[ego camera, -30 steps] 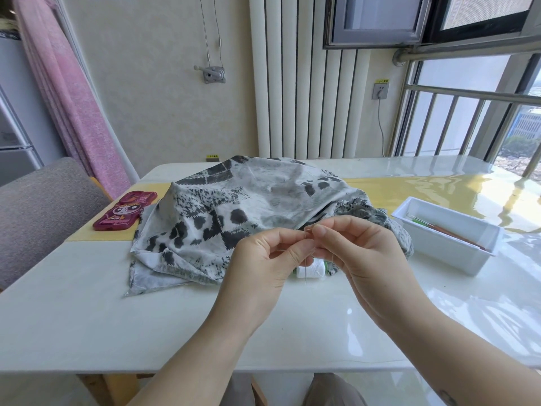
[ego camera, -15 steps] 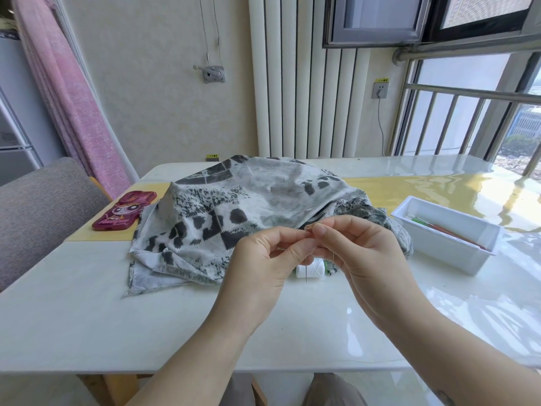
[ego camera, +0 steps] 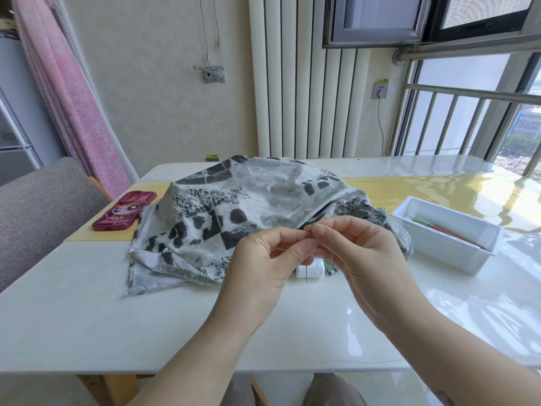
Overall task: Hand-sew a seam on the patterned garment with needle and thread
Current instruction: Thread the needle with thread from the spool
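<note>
Fingertips (ego camera: 306, 245) of the left hand (ego camera: 263, 265) are pressed together, pinching the needle (ego camera: 306, 276) near its upper end, so that it hangs point-down above the near half of the table (ego camera: 87, 317).

Sweeping from the table's left edge, a pink phone case (ego camera: 124, 212) lies on the yellow strip. The patterned garment (ego camera: 234, 206) is heaped mid-table, reaching towards the far edge, and neither hand touches it. Just beyond the needle a white spool (ego camera: 313, 269) lies at the cloth's near hem. The right hand (ego camera: 366, 259) meets the left at the needle's top, thumb and forefinger pinched on the thread (ego camera: 332, 260), a fine strand trailing beneath. A white tray (ego camera: 448, 247) sits near the right edge.

This looks like threading, with no stitch begun. Whether the strand has passed the eye is too small to tell. The next move calls for a steady needle and a stiff thread end.
</note>
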The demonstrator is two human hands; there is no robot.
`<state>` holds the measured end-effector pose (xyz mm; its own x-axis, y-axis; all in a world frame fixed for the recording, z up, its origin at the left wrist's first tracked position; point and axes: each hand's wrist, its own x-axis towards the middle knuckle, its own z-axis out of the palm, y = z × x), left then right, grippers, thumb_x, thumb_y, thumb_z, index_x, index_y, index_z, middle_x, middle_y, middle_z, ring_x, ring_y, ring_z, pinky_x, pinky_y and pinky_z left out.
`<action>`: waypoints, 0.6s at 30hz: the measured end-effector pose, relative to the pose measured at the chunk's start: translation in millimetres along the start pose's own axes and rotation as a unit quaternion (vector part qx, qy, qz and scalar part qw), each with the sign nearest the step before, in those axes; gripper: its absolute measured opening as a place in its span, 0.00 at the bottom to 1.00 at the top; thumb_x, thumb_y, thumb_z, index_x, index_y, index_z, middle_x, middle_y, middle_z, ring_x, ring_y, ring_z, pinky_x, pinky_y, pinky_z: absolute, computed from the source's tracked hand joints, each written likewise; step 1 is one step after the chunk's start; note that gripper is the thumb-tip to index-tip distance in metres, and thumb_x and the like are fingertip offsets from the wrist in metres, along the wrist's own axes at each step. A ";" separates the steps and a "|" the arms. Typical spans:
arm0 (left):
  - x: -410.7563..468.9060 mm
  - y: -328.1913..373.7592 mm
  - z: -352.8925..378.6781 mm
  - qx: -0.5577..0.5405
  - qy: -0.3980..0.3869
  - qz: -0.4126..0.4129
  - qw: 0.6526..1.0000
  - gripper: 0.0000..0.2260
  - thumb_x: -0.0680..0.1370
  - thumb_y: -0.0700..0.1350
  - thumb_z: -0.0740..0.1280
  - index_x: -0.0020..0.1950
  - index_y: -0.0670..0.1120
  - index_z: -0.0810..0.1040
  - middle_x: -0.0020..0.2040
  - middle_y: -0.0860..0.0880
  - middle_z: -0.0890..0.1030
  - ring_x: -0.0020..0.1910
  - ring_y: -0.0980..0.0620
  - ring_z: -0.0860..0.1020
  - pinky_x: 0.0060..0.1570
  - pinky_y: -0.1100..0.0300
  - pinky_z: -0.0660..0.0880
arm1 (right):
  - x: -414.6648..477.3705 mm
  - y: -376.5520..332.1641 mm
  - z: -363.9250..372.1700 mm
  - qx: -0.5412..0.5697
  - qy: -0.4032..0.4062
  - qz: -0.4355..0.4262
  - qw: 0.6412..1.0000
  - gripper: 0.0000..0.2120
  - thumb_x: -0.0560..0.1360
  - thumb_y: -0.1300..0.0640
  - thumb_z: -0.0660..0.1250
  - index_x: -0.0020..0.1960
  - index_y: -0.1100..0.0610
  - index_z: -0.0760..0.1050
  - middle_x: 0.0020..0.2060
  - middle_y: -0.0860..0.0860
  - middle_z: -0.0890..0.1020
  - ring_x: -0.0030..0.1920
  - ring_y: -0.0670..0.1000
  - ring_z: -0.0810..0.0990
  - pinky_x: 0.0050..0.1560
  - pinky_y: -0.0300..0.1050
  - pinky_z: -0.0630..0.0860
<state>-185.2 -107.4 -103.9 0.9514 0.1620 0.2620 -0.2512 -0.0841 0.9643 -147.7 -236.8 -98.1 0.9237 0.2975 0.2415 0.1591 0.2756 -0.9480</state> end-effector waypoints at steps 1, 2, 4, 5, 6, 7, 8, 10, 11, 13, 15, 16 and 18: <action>-0.1 0.1 0.0 -0.002 -0.001 0.000 1.000 0.10 0.65 0.56 0.70 0.43 0.56 0.84 0.39 0.48 0.85 0.38 0.56 0.81 0.48 0.64 0.74 | -0.2 0.1 0.0 0.004 0.001 -0.001 1.000 0.05 0.62 0.53 0.72 0.35 0.54 0.83 0.36 0.55 0.84 0.41 0.55 0.82 0.55 0.56 0.77; -0.3 0.0 -0.1 -0.002 -0.002 0.000 1.000 0.10 0.65 0.56 0.70 0.43 0.56 0.84 0.40 0.48 0.85 0.38 0.56 0.81 0.48 0.63 0.75 | -0.2 0.4 0.3 0.007 0.002 -0.001 1.000 0.05 0.62 0.53 0.72 0.35 0.54 0.83 0.36 0.55 0.84 0.41 0.55 0.82 0.55 0.56 0.77; -0.8 0.1 0.0 -0.002 -0.003 -0.002 1.000 0.10 0.65 0.56 0.70 0.43 0.56 0.85 0.40 0.47 0.85 0.38 0.56 0.81 0.50 0.63 0.75 | -0.5 1.2 0.9 0.010 0.004 -0.002 1.000 0.05 0.62 0.53 0.72 0.35 0.54 0.82 0.36 0.56 0.84 0.41 0.55 0.82 0.55 0.55 0.78; -1.1 0.1 0.1 -0.004 -0.002 -0.004 1.000 0.10 0.65 0.56 0.70 0.43 0.56 0.85 0.40 0.47 0.85 0.38 0.56 0.81 0.50 0.62 0.75 | -0.9 1.3 1.0 0.010 0.004 -0.002 1.000 0.05 0.62 0.53 0.72 0.35 0.54 0.82 0.36 0.55 0.84 0.41 0.54 0.82 0.55 0.55 0.78; -1.3 0.1 0.4 -0.010 -0.001 -0.007 1.000 0.10 0.65 0.55 0.70 0.43 0.55 0.85 0.40 0.47 0.85 0.38 0.56 0.81 0.50 0.61 0.75 | -1.0 1.6 1.0 0.010 0.005 -0.002 1.000 0.05 0.62 0.53 0.72 0.35 0.54 0.82 0.36 0.55 0.84 0.41 0.54 0.82 0.54 0.54 0.78; -1.6 0.0 0.4 -0.018 0.001 -0.012 1.000 0.09 0.65 0.55 0.71 0.43 0.55 0.85 0.40 0.46 0.85 0.38 0.56 0.81 0.51 0.60 0.76 | -1.3 1.7 0.9 0.010 0.005 -0.003 1.000 0.05 0.62 0.53 0.72 0.35 0.54 0.82 0.35 0.54 0.84 0.41 0.53 0.82 0.54 0.53 0.78; -1.8 0.2 0.5 -0.030 0.001 -0.020 0.999 0.09 0.65 0.54 0.71 0.42 0.56 0.85 0.40 0.46 0.85 0.37 0.56 0.81 0.52 0.59 0.77 | -1.4 2.0 0.8 0.009 0.005 -0.004 1.000 0.05 0.61 0.53 0.72 0.34 0.53 0.82 0.35 0.53 0.84 0.41 0.52 0.82 0.53 0.51 0.77; -2.3 1.4 0.8 -0.059 -0.002 -0.039 0.998 0.07 0.64 0.51 0.71 0.40 0.55 0.86 0.39 0.48 0.85 0.37 0.56 0.81 0.52 0.60 0.77 | -1.5 2.0 0.3 0.008 0.007 -0.004 1.000 0.05 0.61 0.52 0.72 0.35 0.53 0.82 0.35 0.53 0.83 0.41 0.52 0.81 0.53 0.50 0.77; -2.3 1.9 0.9 -0.075 -0.005 -0.047 0.996 0.07 0.64 0.49 0.71 0.40 0.54 0.86 0.38 0.49 0.84 0.37 0.56 0.81 0.50 0.62 0.78 | -1.5 1.9 0.0 0.013 0.008 -0.004 1.000 0.05 0.62 0.52 0.72 0.35 0.54 0.82 0.34 0.52 0.83 0.40 0.51 0.80 0.52 0.50 0.77; -2.3 2.7 0.5 -0.099 -0.004 -0.059 0.993 0.06 0.64 0.47 0.71 0.38 0.52 0.86 0.37 0.50 0.84 0.36 0.56 0.81 0.46 0.65 0.77 | -0.7 0.6 -0.3 0.015 0.010 -0.005 1.000 0.05 0.64 0.53 0.71 0.36 0.54 0.80 0.30 0.49 0.80 0.34 0.49 0.76 0.44 0.46 0.74; -2.4 3.0 -0.1 -0.091 0.001 -0.061 0.994 0.05 0.64 0.47 0.71 0.38 0.52 0.85 0.37 0.51 0.84 0.36 0.56 0.81 0.47 0.64 0.77 | 0.4 -1.4 -1.2 -0.010 0.003 -0.004 1.000 0.03 0.68 0.55 0.71 0.37 0.54 0.79 0.25 0.44 0.76 0.28 0.45 0.70 0.35 0.40 0.67; -2.4 3.2 -0.2 -0.075 0.002 -0.059 0.995 0.06 0.64 0.49 0.71 0.38 0.52 0.85 0.37 0.51 0.84 0.37 0.56 0.81 0.49 0.62 0.77 | 1.3 -2.3 -2.1 -0.030 -0.006 -0.005 1.000 0.03 0.70 0.56 0.70 0.37 0.54 0.78 0.25 0.43 0.75 0.26 0.42 0.69 0.33 0.37 0.65; -3.1 4.1 0.0 -0.044 0.003 -0.047 0.998 0.08 0.64 0.51 0.71 0.41 0.52 0.84 0.39 0.52 0.85 0.37 0.57 0.82 0.51 0.62 0.76 | 2.9 -5.3 -3.2 -0.071 -0.028 -0.016 0.997 0.04 0.71 0.58 0.71 0.37 0.54 0.79 0.27 0.43 0.77 0.25 0.40 0.70 0.31 0.32 0.66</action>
<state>-189.1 -108.3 -100.8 0.9706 0.1706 0.1695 -0.1750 0.0176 0.9844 -144.8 -240.3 -93.0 0.8972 0.3413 0.2803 0.2408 0.1542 -0.9583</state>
